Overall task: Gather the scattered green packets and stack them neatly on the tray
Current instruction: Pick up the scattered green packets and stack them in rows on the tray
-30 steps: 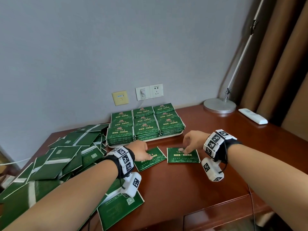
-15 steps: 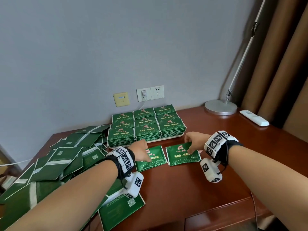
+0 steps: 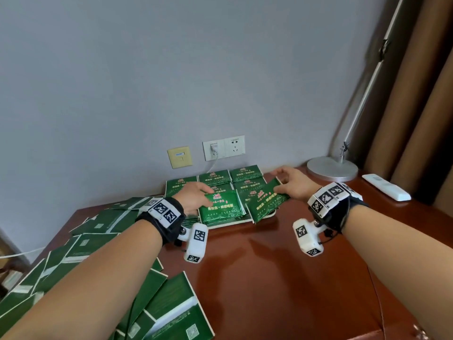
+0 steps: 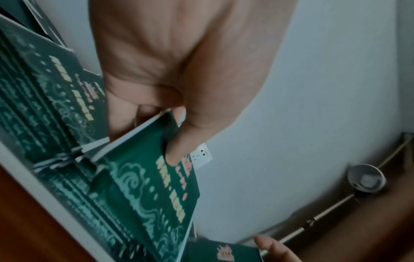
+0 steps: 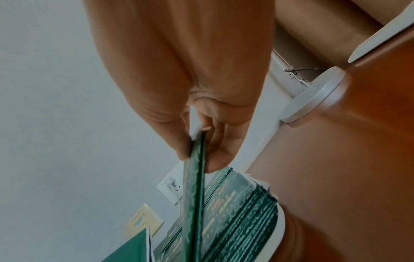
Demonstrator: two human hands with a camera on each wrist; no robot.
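My left hand (image 3: 196,196) pinches a green packet (image 3: 221,209) by its left edge and holds it flat over the front middle stack; the left wrist view shows the thumb on that packet (image 4: 161,186). My right hand (image 3: 288,182) pinches a second green packet (image 3: 267,203), tilted, above the front right stack; in the right wrist view this packet (image 5: 195,195) is edge-on between thumb and fingers. The white tray (image 3: 229,224) against the wall carries neat stacks of green packets (image 3: 246,173). A loose heap of green packets (image 3: 81,244) covers the table's left side.
A lamp base (image 3: 332,168) and a white remote (image 3: 386,187) sit at the table's back right. Wall sockets (image 3: 223,147) with a plugged cable are behind the tray. Bare wooden table (image 3: 264,278) lies between my forearms; curtains hang at the right.
Both hands have lifted their packets off the table in front of the tray and carried them up and away, over the front stacks. The right packet now tilts.
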